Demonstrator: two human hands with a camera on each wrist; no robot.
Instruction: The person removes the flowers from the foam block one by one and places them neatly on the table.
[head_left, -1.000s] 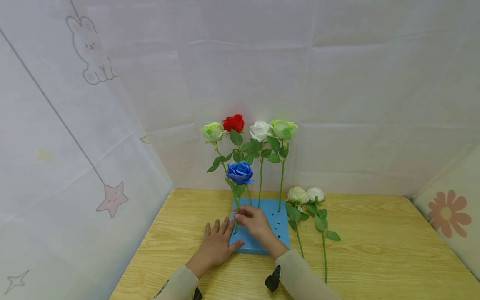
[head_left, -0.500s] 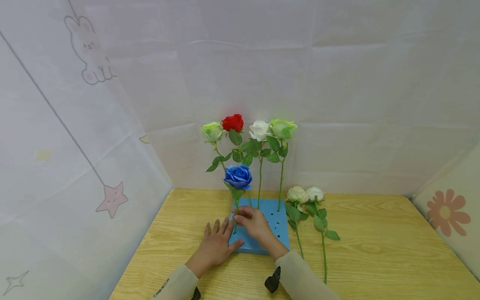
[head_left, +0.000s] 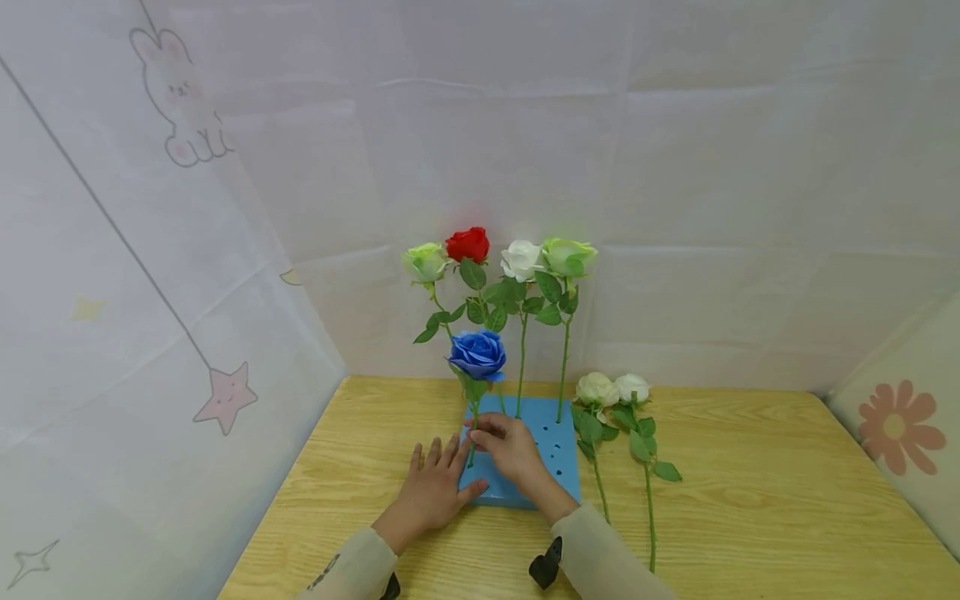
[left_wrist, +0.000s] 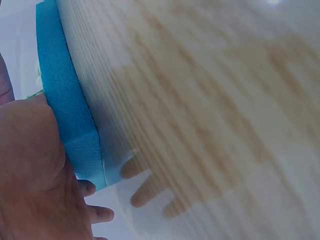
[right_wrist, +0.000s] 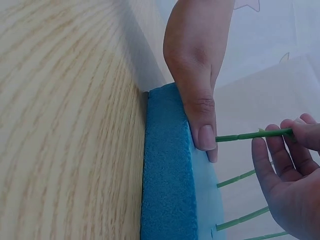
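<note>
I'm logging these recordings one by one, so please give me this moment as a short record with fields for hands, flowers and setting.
Left hand: spread, touching the blue block
Right hand: pinches the stem of the blue rose
Blue rose: nearly upright, its foot at the block's left part
Standing farther back: red rose, white rose, pale green rose, another pale green rose
Lying right of block: cream rose, second white rose
Support: wooden table
Backdrop: pale cloth

Pale, creased sheets [head_left: 712,183] with a pink star [head_left: 227,397] border a wood-grain table [head_left: 765,492].
</note>
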